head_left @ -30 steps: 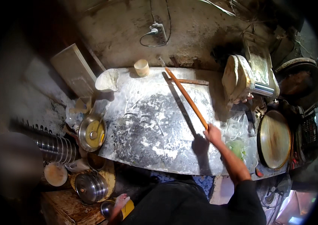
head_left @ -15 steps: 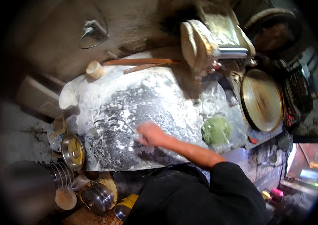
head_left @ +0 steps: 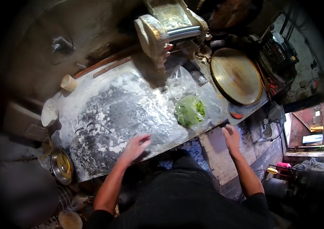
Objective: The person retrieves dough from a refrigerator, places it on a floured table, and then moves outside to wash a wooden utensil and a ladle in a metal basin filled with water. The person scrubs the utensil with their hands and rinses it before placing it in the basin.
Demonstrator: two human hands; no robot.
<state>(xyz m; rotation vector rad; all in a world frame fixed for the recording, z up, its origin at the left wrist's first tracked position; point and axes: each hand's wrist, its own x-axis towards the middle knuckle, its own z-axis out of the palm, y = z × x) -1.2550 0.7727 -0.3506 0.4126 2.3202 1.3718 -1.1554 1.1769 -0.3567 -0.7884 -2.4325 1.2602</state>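
Observation:
My left hand (head_left: 136, 147) hovers over the near edge of the flour-dusted worktop (head_left: 112, 110), its fingers loosely bent and apart, holding nothing. Farther right, my right hand (head_left: 231, 138) is raised just off the front edge, empty, with thumb and fingers slightly parted. Between and beyond the two hands lies a clear plastic bag (head_left: 187, 113) of green stuff, with bright chopped bits (head_left: 200, 108) showing at its right side. Another crumpled clear bag (head_left: 181, 82) lies behind it. Neither hand touches a bag.
A roller machine (head_left: 183, 33) stands at the back, beside a large round pan (head_left: 236, 76) on the right. Wooden rods (head_left: 106, 68) and a beige cup (head_left: 68, 83) line the far left edge. A steel bowl (head_left: 61, 166) sits at the near left; a fan (head_left: 271, 122) stands right.
My right hand has left the middle of the worktop and moved right, past the front edge. My left hand has come into view. The whole view has swung to the right.

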